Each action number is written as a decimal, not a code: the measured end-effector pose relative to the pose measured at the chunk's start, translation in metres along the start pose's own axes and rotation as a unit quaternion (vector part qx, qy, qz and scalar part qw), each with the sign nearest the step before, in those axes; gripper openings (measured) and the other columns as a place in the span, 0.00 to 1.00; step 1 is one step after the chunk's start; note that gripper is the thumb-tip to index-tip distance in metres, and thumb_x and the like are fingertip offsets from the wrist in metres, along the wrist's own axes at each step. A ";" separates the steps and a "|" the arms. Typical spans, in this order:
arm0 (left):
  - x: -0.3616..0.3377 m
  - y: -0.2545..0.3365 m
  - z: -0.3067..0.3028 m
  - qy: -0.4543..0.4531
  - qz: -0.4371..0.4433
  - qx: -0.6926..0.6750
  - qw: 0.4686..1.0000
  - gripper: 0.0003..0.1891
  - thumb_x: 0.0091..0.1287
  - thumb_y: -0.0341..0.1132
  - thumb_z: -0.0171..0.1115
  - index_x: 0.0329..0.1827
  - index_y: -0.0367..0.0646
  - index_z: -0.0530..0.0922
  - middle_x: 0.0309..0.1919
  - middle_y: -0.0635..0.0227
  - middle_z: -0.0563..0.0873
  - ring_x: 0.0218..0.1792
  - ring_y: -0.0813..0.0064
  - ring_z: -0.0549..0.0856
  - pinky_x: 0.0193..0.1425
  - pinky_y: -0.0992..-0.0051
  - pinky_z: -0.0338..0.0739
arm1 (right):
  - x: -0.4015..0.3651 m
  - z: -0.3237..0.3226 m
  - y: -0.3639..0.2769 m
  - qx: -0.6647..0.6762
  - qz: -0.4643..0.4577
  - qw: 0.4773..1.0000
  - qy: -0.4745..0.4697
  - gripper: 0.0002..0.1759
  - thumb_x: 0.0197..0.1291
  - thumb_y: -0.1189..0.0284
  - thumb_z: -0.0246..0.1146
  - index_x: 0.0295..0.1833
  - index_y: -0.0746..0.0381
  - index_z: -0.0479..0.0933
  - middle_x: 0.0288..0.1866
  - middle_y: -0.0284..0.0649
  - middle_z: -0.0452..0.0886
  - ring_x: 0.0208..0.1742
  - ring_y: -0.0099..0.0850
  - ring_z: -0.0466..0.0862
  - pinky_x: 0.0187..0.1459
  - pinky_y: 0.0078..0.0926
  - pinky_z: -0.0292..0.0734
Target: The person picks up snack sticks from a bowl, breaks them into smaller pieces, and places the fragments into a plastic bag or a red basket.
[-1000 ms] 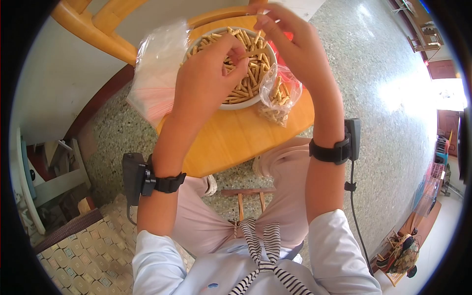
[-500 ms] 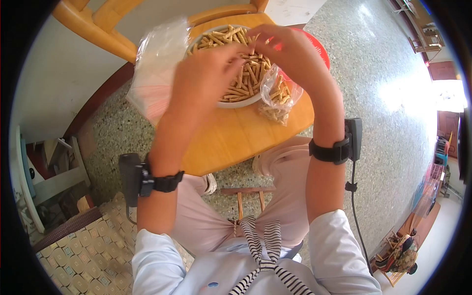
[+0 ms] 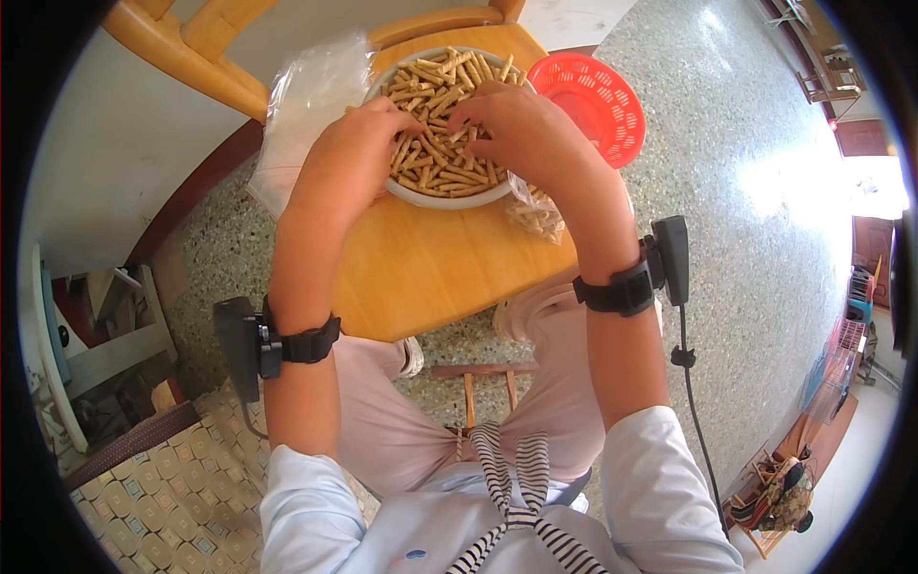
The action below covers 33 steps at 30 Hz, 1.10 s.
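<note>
A round, pale-rimmed bowl (image 3: 448, 203) full of short, tan stick-shaped snacks (image 3: 442, 96) stands on a wooden chair seat (image 3: 421, 273). Over the bowl's left side is my left hand (image 3: 361, 143), its fingers reaching onto the sticks. My right hand (image 3: 512, 124) comes in from the right with fingers apart, touching or just above the sticks; I see nothing held in either hand. Partly hidden under my right forearm, a clear plastic bag (image 3: 537, 218) with some sticks inside lies against the bowl's right edge.
A stack of clear plastic bags (image 3: 311, 115) lies left of the bowl. To the right is a red plastic basket (image 3: 626, 120) with slots. The chair's wooden back (image 3: 191, 57) rises at upper left. Speckled floor (image 3: 717, 258) surrounds the chair.
Both hands have come down to the sticks; they were raised close together above the bowl. The right arm has moved left and now covers more of the filled bag, uncovering the red basket.
</note>
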<state>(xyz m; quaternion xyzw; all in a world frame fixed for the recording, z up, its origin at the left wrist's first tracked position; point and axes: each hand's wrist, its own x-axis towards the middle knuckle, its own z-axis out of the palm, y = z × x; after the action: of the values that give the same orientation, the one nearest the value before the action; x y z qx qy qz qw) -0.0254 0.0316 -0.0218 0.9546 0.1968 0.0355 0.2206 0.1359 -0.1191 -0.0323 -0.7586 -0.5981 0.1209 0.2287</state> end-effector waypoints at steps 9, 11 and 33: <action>0.000 0.012 -0.006 0.057 0.018 0.007 0.998 0.13 0.67 0.28 0.65 0.53 0.44 0.84 0.45 0.62 0.87 0.43 0.57 0.87 0.49 0.63 0.80 | 0.010 -0.008 -0.014 -0.003 0.023 0.998 0.061 0.08 0.59 0.66 0.69 0.43 0.55 0.86 0.40 0.40 0.87 0.46 0.42 0.86 0.50 0.40 0.81; 0.001 0.015 -0.007 0.067 0.033 -0.048 0.996 0.14 0.67 0.33 0.68 0.55 0.44 0.83 0.43 0.63 0.88 0.43 0.61 0.88 0.47 0.65 0.80 | 0.013 -0.014 -0.017 0.010 0.016 0.992 0.123 0.09 0.62 0.64 0.67 0.43 0.56 0.85 0.35 0.39 0.88 0.39 0.43 0.87 0.45 0.41 0.82; 0.008 0.033 -0.015 0.156 -0.021 -0.180 0.971 0.12 0.68 0.39 0.70 0.49 0.43 0.85 0.40 0.73 0.90 0.36 0.77 0.87 0.41 0.76 0.79 | 0.012 -0.045 -0.016 0.091 -0.047 0.968 0.230 0.09 0.58 0.68 0.72 0.43 0.58 0.86 0.41 0.40 0.87 0.38 0.38 0.86 0.42 0.34 0.81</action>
<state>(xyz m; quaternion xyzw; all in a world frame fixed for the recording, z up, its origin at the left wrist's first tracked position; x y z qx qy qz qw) -0.0087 0.0134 0.0060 0.8773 0.2393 0.2147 0.3563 0.1460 -0.1142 0.0154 -0.7129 -0.5507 -0.0139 0.4339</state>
